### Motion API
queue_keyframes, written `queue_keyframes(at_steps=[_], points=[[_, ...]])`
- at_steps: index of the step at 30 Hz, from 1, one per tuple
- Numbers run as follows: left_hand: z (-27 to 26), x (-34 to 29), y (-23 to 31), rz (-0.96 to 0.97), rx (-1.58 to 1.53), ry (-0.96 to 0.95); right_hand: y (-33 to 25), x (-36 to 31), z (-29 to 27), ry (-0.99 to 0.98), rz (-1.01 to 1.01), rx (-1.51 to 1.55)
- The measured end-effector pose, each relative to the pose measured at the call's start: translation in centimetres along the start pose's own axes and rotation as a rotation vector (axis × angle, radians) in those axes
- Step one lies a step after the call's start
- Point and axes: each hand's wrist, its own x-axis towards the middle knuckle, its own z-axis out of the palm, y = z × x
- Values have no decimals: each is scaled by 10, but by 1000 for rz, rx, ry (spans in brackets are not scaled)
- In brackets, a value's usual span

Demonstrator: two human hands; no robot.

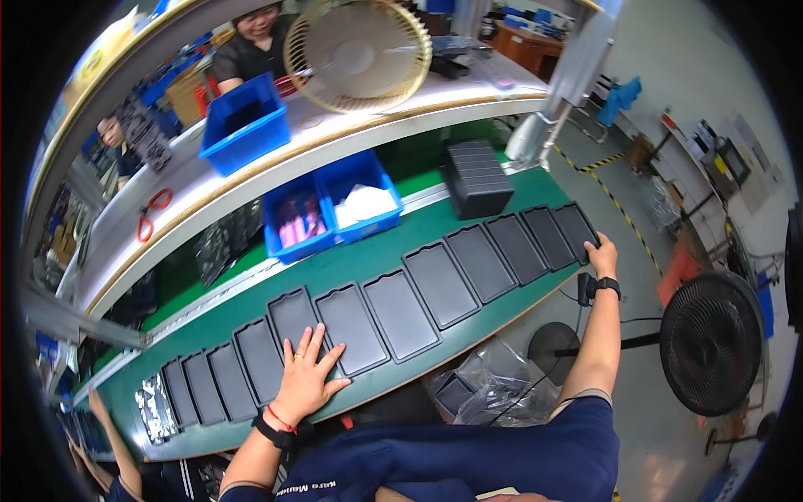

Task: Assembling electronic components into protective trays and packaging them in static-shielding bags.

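Observation:
A long row of shallow black rectangular trays lies side by side on the green tabletop (335, 391). My left hand (307, 373) is spread, fingers apart, resting over the near ends of a middle tray (350, 330) and the tray beside it (295, 315). At the right end of the row, my right hand (601, 255) grips the outer edge of the last tray (575, 230), fingers bent at its corner. Part of that grip is hidden. Behind the row stands a dark block of stacked black trays (478, 180).
Blue bins (361, 197) sit under a shelf bearing another blue bin (242, 125), red-handled scissors (153, 216) and a fan (358, 54). A silver packet (156, 408) lies at the left. A co-worker's arm (115, 443) is there. A black fan (711, 343) stands right.

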Motion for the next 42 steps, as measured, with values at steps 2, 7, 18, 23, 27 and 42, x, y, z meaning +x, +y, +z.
queue_keyframes(at_steps=[2, 7, 18, 23, 27, 42], points=[[-10, -11, -18, 44, -12, 16, -18, -5, 7, 0, -89, -69], [-4, -30, -43, 54, -42, 43, -18, -31, 0, -9, -144, -333], [-14, -98, -78, -308, -73, 317, -342, -156, -4, -153, -746, 284], [-14, -152, -115, -623, -107, 421, -489, -183, 75, -565, -1085, 29], [16, -176, -126, -689, -99, 592, -530, -168, 159, -832, -1115, -86], [26, -177, -128, -583, -66, 797, -527, -163, 141, -873, -962, 74]])
